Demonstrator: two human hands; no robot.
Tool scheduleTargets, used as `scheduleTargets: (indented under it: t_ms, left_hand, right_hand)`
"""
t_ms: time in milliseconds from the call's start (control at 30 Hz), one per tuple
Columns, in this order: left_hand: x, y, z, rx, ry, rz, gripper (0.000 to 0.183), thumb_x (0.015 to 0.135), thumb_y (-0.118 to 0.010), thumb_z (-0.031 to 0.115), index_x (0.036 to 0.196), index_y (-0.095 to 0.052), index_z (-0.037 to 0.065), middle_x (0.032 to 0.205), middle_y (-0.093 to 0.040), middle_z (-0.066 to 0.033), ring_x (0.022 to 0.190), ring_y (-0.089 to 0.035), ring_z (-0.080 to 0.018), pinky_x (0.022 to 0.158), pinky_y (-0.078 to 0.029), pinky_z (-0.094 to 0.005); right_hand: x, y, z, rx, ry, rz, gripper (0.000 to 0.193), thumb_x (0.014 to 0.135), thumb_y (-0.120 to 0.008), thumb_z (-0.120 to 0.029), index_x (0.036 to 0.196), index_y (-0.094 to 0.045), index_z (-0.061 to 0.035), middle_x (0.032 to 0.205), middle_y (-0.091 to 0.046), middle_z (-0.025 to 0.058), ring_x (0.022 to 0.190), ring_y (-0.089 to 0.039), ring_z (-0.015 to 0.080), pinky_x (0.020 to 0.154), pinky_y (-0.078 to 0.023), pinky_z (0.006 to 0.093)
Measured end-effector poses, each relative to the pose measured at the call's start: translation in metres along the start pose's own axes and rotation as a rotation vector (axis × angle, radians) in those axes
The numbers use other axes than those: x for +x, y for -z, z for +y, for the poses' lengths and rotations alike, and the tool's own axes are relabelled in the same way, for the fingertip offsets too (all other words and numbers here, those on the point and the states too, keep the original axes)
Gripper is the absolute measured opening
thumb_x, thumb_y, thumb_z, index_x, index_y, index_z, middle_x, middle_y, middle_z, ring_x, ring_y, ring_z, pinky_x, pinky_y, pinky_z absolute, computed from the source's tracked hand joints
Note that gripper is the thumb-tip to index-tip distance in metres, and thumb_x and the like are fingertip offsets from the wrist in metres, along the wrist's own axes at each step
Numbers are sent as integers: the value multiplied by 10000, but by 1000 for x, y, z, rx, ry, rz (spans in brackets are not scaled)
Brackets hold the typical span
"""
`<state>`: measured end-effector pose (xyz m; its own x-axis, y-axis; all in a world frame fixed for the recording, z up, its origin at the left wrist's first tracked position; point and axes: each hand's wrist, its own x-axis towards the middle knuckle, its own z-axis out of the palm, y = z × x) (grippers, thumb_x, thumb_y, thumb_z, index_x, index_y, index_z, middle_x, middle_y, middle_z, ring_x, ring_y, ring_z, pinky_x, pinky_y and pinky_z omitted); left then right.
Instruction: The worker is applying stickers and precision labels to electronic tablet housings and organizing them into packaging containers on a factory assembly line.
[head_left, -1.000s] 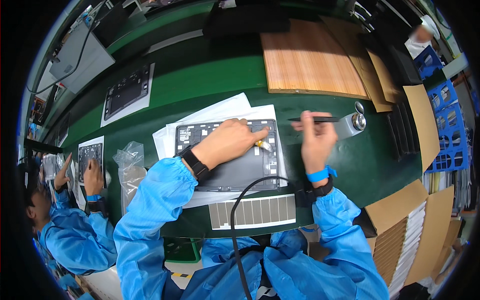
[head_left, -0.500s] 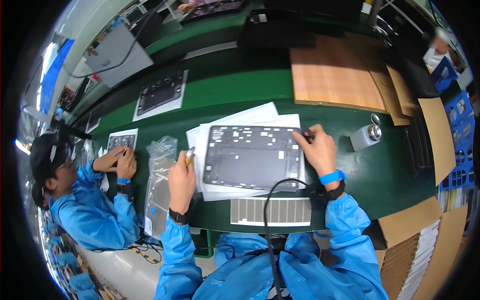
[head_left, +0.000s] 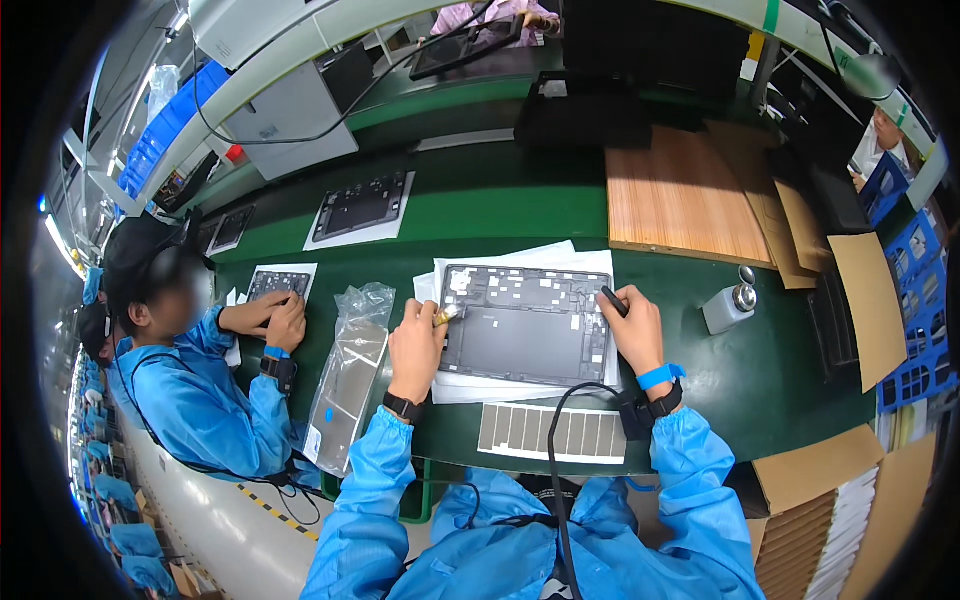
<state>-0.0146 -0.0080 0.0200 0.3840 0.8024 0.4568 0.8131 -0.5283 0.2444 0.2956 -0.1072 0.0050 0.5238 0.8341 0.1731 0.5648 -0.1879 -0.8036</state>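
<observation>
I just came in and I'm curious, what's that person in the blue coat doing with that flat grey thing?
A person in a blue coat sits at a green table with an open grey tablet shell lying on white paper. The left hand holds a small yellowish piece at the shell's left edge. The right hand holds a thin black tool at its right edge. Beside them, a co-worker handles a smaller panel.
</observation>
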Motion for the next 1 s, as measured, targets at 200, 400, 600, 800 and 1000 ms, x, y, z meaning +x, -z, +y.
scheduleTargets:
  t_ms: [200, 400, 600, 800, 1000]
  left_hand:
    - [24, -6, -10, -517, 353, -23, 214, 958, -600, 196, 995, -514, 3, 768, -566, -136, 655, -601, -240, 592, -442, -362]
    - [99, -25, -47, -892, 454, -212, 231, 1006, -545, 264, 1021, -572, 35, 832, -517, 43, 765, -433, -57, 692, -386, -243]
    - [215, -107, -157, -807, 384, -239, 221, 1007, -518, 219, 1067, -577, 15, 918, -578, 18, 848, -491, -94, 791, -420, -273]
    - [266, -130, -174, 73, 117, -232, 347, 976, -517, 309, 1014, -641, -13, 976, -680, -259, 904, -658, -412, 803, -503, -486]
    - [188, -49, -92, 145, -1, -258, 317, 963, -507, 275, 882, -649, 4, 838, -663, -243, 803, -638, -442, 680, -507, -527]
  right_hand:
    - [3, -6, -6, 110, -39, 3, 398, 926, -621, -348, 768, -569, 13, 637, -596, 202, 626, -596, 402, 576, -433, 457]
    - [11, -4, 19, 103, 7, -23, 414, 932, -599, -367, 785, -586, 19, 671, -604, 239, 690, -601, 440, 599, -437, 485]
    - [1, -2, -4, 22, 27, -57, 326, 906, -630, -330, 848, -612, -10, 709, -638, 211, 733, -618, 429, 632, -467, 497]
    - [-7, 0, 0, -110, 34, -79, 279, 852, -686, -311, 843, -584, -52, 704, -650, 175, 713, -640, 390, 608, -485, 476]
    - [-9, 5, 2, -177, 55, -78, 339, 818, -738, -348, 870, -582, -51, 764, -672, 132, 708, -662, 338, 605, -498, 437]
